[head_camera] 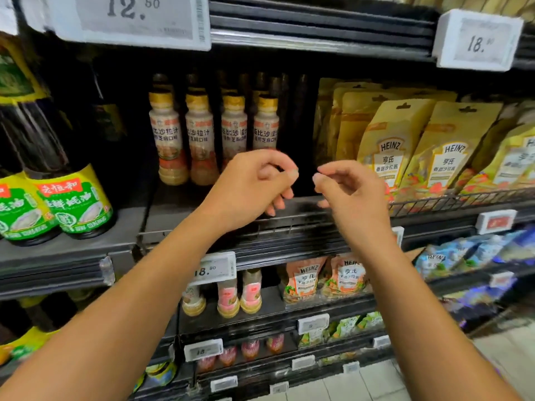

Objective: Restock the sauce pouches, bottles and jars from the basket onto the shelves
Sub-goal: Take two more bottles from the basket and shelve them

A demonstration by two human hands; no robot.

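Observation:
My left hand [254,186] and my right hand [350,192] hang side by side in front of the middle shelf [289,227]. The fingers of both are loosely curled, thumb tips near the index fingers, and I see nothing in either. Behind my left hand stands a row of salad dressing bottles [199,137] with gold caps. To the right of my right hand, yellow Heinz pouches [445,151] stand behind a wire rail [463,198]. A dark gap in the row lies between the bottles and the pouches. The basket is out of view.
Large dark oyster sauce bottles [72,180] with green labels fill the shelf at left. Below are small pink-capped bottles [228,296] and orange Heinz pouches [304,279]. Price tags [214,267] clip to the shelf edges. Tiled floor [376,383] shows at bottom right.

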